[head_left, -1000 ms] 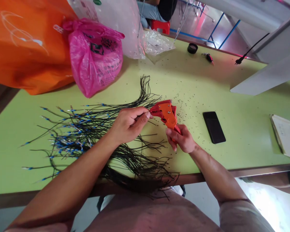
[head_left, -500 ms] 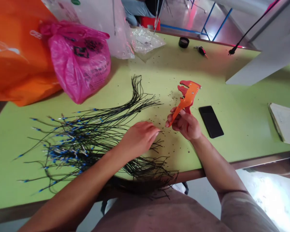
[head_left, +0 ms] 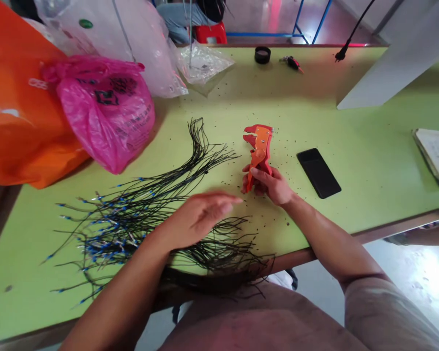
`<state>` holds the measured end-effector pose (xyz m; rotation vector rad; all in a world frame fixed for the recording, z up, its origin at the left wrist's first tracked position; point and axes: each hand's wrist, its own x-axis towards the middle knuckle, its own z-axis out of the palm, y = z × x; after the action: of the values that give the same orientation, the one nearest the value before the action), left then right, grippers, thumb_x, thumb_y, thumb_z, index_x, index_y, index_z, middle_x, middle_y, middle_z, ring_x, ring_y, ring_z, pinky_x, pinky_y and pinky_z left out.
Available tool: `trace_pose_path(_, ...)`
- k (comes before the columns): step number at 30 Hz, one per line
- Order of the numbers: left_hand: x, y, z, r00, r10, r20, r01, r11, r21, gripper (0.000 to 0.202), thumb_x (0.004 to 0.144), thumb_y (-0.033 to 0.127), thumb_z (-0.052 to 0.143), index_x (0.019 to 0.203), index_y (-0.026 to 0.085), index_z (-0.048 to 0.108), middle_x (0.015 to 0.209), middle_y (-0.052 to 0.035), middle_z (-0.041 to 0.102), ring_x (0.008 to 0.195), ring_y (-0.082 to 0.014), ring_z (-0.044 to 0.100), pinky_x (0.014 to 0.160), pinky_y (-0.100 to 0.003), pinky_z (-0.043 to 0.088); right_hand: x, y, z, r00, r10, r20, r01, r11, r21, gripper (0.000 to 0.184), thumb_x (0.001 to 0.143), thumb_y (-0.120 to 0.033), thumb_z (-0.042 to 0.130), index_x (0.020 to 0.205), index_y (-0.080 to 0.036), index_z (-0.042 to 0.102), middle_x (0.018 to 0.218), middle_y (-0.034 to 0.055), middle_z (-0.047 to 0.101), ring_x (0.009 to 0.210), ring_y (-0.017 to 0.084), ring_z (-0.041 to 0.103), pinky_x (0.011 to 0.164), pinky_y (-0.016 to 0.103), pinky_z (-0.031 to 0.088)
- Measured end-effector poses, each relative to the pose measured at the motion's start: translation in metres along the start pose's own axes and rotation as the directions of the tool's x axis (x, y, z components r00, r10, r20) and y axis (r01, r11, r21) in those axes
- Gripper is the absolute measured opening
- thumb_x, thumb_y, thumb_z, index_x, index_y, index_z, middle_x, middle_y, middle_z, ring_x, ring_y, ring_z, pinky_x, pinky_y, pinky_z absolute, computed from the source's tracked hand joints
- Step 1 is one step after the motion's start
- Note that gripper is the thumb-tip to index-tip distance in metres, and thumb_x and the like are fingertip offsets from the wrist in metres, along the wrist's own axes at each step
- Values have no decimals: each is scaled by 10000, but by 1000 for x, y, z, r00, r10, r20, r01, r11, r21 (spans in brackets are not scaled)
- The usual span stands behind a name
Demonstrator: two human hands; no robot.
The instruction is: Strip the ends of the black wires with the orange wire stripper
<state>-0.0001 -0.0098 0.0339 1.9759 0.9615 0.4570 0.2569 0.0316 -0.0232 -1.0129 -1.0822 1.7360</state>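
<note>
My right hand is shut on an orange-red self-adjusting wire stripper, which stands upright with its jaws pointing away from me. My left hand, slightly blurred, hangs open above the wires with its fingers stretched toward the tool. It holds nothing that I can see. A loose fan of thin black wires with blue crimp terminals spreads across the green table, and its ends hang over the near edge. Small black insulation scraps lie around the tool.
A black phone lies right of the tool, with papers further right. A pink bag, orange bag and clear bag crowd the far left. A black ring and a small tool sit near the far edge.
My left hand has moved away from the stripper toward the wires. The stripper has turned upright in my right hand. The whole view has shifted with my head.
</note>
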Motion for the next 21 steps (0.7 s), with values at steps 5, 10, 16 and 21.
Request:
trace_pose_path(5, 22, -29, -6, 854, 7, -520, 220, 901, 374, 295, 1048, 393, 598, 1084, 184, 804, 1048, -100, 828, 922, -256, 762, 852, -364, 585, 5, 3, -3, 999, 40, -21, -39, 997, 67, 503, 864, -599, 829, 1088, -180, 664, 838, 56, 758, 692, 201, 752, 445, 246, 362)
trace_pose_path(10, 58, -36, -13, 930, -71, -360, 331, 587, 739, 325, 1022, 289, 556, 1192, 148, 794, 1169, -202, 781, 1200, -413, 682, 833, -472, 574, 6, 1, -2, 998, 50, -36, -47, 994, 97, 483, 860, -580, 836, 1076, -186, 658, 825, 53, 759, 684, 207, 753, 448, 253, 364)
trace_pose_path(16, 83, -40, -9, 946, -156, -284, 324, 465, 824, 330, 1015, 251, 488, 1058, 139, 795, 1072, -216, 782, 1113, -415, 689, 857, -497, 549, 5, -2, 1, 998, 59, -16, -58, 995, 87, 515, 803, -593, 894, 1014, -186, 659, 798, 54, 748, 692, 204, 749, 446, 237, 367)
trace_pose_path(21, 78, -44, -10, 935, -77, -345, 337, 493, 802, 294, 968, 246, 499, 1023, 135, 766, 1053, -228, 774, 1102, -415, 695, 925, -505, 540, 4, -5, 1, 997, 72, -18, -70, 992, 102, 490, 801, -569, 902, 987, -186, 659, 808, 55, 751, 720, 205, 758, 452, 231, 372)
